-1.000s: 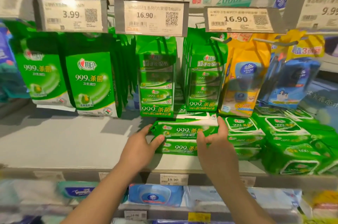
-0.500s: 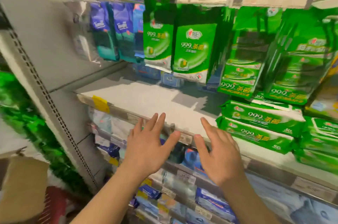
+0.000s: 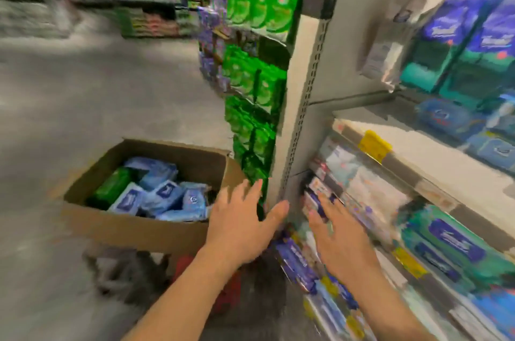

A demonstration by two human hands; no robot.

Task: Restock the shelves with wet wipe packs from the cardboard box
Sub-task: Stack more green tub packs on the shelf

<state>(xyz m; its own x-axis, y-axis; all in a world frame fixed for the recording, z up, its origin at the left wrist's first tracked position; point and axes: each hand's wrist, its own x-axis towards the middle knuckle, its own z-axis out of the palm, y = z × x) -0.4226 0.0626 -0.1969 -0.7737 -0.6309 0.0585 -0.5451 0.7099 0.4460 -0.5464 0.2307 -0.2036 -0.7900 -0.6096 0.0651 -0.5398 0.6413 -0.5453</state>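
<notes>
Blurred shelves [image 3: 418, 151] stand right of the cardboard box [image 3: 133, 226] of blue and green packs [image 3: 164, 195]. Both hands, left hand [image 3: 239, 232] and right hand [image 3: 340, 243], are spread, empty; no writing is legible.

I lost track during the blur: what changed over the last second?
Both hands let go of the green 999 packs on the shelf and pulled back empty. The left hand and right hand, fingers spread, now reach toward the cardboard box as the view swings left. The packs stayed shelved.
</notes>
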